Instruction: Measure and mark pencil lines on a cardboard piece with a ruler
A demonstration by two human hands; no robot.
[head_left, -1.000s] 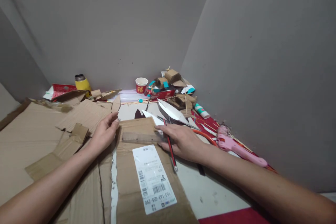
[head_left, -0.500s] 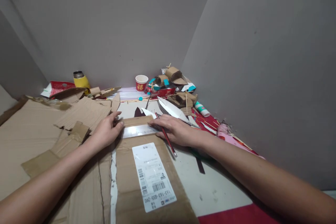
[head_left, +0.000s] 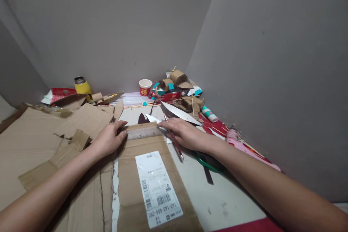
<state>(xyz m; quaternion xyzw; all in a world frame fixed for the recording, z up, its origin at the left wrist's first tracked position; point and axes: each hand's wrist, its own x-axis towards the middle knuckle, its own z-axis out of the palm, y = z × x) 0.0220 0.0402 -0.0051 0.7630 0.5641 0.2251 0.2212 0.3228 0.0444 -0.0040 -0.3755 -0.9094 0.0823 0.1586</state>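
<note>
Across the far edge of the cardboard sheet (head_left: 141, 174), beyond its shipping label (head_left: 157, 186), lies a clear ruler (head_left: 143, 132). Left hand (head_left: 108, 139) presses its left end with fingers curled; right hand (head_left: 185, 134) pins the other end, gripping a red pencil (head_left: 175, 143).

place: I read it as a home craft corner, not a proper workshop
surface: cardboard sheets (head_left: 29, 141) and offcuts all over the table
tools: pink glue gun (head_left: 239, 138), glue stick (head_left: 209, 114)
output: small cardboard models (head_left: 178, 79) piled against bare grey walls (head_left: 272, 43)
</note>
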